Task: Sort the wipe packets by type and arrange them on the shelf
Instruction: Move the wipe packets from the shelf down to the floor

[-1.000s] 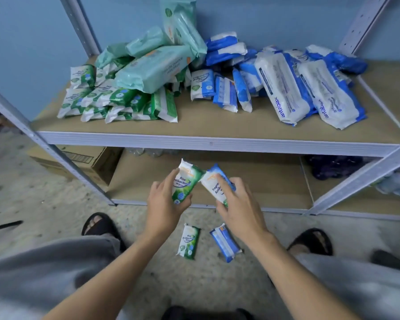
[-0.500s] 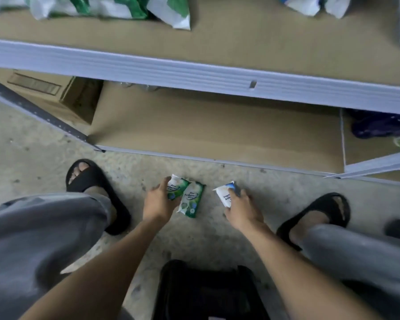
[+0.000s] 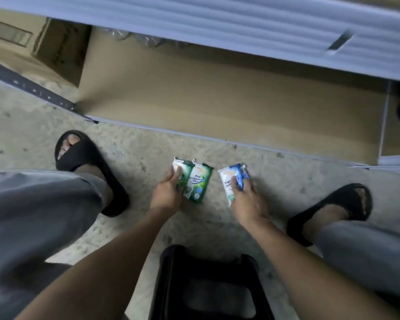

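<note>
Counted on the floor (image 3: 129, 158), just in front of the bottom shelf (image 3: 217, 100): 2 green packets and 2 blue packets, 4 in all.

Green, 2: first green packet (image 3: 183, 170) on the left, touching the second green packet (image 3: 198, 184) along its long side, both pointing lengthwise toward the shelf. Read on the second: "Pine Antibacterial Wipes", partly legible.

Blue, 2: first blue packet (image 3: 226, 181), white and blue, set apart to the right of the green pair. Second blue packet (image 3: 245, 173) counted from a blue edge just behind the first, mostly hidden.

Hands, 2: left hand (image 3: 169, 192) with fingers (image 3: 177, 173) curled over the first green packet, grasping it. Right hand (image 3: 247, 202) with fingers (image 3: 234, 181) curled onto the first blue packet, grasping its lower half. Cannot tell whether either held packet rests on the floor or hangs just above it.

Also noted: 2 black sandals, left sandal (image 3: 88, 172) and right sandal (image 3: 333, 209), one either side of the packets; 1 black stool (image 3: 208, 285) between the forearms at the bottom edge; 1 cardboard box (image 3: 56, 42) at upper left beside the shelf; 1 pale rail (image 3: 217, 26) across the top, blurred
</note>
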Available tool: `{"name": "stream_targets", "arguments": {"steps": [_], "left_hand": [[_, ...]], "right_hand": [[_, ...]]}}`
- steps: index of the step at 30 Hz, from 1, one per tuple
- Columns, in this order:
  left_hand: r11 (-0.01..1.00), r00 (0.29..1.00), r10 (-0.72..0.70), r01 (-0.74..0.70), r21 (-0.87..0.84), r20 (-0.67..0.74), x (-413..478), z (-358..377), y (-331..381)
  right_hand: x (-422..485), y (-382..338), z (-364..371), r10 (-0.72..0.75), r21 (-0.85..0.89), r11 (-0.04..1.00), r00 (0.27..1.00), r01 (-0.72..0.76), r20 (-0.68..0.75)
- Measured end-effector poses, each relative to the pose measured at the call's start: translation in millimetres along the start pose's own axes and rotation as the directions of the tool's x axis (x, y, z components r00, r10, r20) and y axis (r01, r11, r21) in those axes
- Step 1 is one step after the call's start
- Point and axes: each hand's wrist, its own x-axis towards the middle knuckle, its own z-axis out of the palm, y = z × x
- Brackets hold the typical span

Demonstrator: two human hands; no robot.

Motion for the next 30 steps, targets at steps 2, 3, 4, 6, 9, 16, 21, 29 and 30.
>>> {"name": "stream_targets", "arguments": {"steps": [2, 3, 4, 6, 9, 16, 21, 29, 30], "left_hand": [[0.998, 0.998, -0.003, -0.002, 0.065, 0.065, 3, -8, 2], [0.994, 0.994, -0.008, -0.003, 0.106, 0.108, 4, -13, 4], [0.99, 0.989, -0.015, -0.007, 0.143, 0.149, 5, -18, 7], [0.984, 0.983, -0.017, -0.016, 0.175, 0.184, 3, -28, 15], [0.982, 0.988, 0.012, -0.042, 0.186, 0.157, -6, -42, 30], [0.958, 0.987, 0.147, -0.158, 0.239, 0.062, -45, -85, 75], [0.923, 0.967, 0.252, -0.233, 0.307, -0.024, -79, -125, 107], [0.82, 0.82, 0.521, -0.404, 0.405, -0.237, -144, -215, 175], [0.803, 0.792, 0.554, -0.427, 0.416, -0.256, -153, -224, 184]], "right_hand": [[0, -1, -6, -0.002, 0.049, 0.999, 0.999, 0.0, 0.038], [0, -3, -9, -0.003, 0.081, 0.997, 0.999, -0.001, 0.047], [-2, -3, -13, 0.0, 0.113, 0.994, 0.999, -0.005, 0.046], [-8, -4, -24, 0.008, 0.168, 0.986, 1.0, -0.01, 0.012], [-25, -5, -42, -0.005, 0.176, 0.984, 0.999, 0.013, -0.047], [-78, -11, -101, -0.042, 0.245, 0.964, 0.972, 0.1, -0.23], [-125, -14, -148, -0.088, 0.292, 0.932, 0.915, 0.215, -0.394], [-211, -3, -251, -0.127, 0.264, 0.858, 0.681, 0.44, -0.721], [-220, -1, -263, -0.122, 0.254, 0.85, 0.641, 0.462, -0.758]]}}
